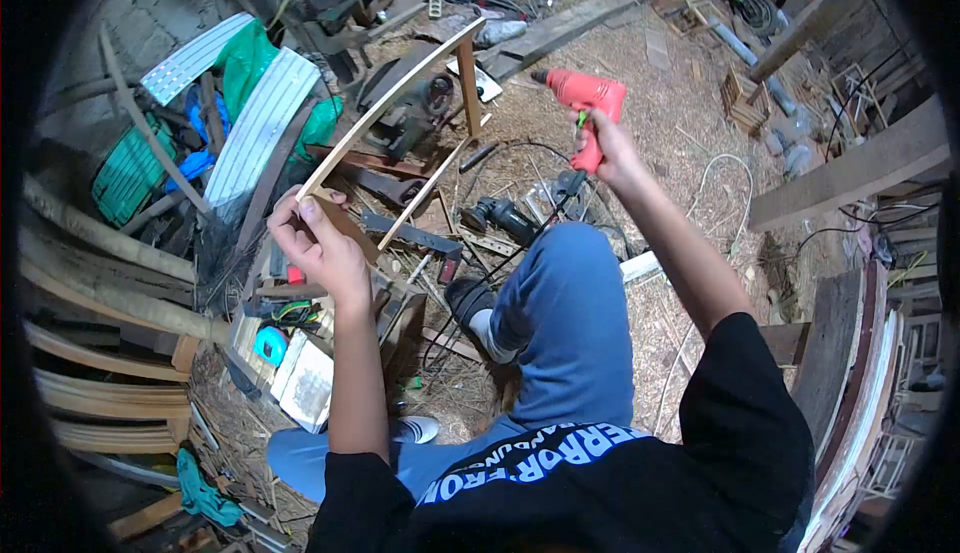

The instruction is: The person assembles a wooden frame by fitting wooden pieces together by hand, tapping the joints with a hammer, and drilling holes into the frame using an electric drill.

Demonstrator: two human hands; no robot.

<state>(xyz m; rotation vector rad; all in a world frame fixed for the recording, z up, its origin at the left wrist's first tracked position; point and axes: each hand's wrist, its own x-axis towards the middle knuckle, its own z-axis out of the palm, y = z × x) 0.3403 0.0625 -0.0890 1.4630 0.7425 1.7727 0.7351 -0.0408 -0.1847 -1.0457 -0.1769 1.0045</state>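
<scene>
My left hand [322, 250] is closed on the near corner of a rectangular wooden frame [392, 96], which I hold up and tilted. Its far end piece [467, 86] is darker wood than the pale long strips. In my right hand [612, 148] is a red power drill [590, 93], gripped by its handle, its black chuck pointing left toward the frame's far end. A gap separates the drill from the frame. A dark cord runs down from the drill's handle past my knee. Below the frame lie a handsaw [385, 185] and a black angle grinder [505, 219].
A teal tape measure [270, 345] sits on a wooden box beside a white block [303, 383]. Curved wooden pieces [110, 403] are stacked at left. White slatted panels [262, 123] lean at upper left. A wooden beam [850, 178] juts in from the right. Shavings cover the floor.
</scene>
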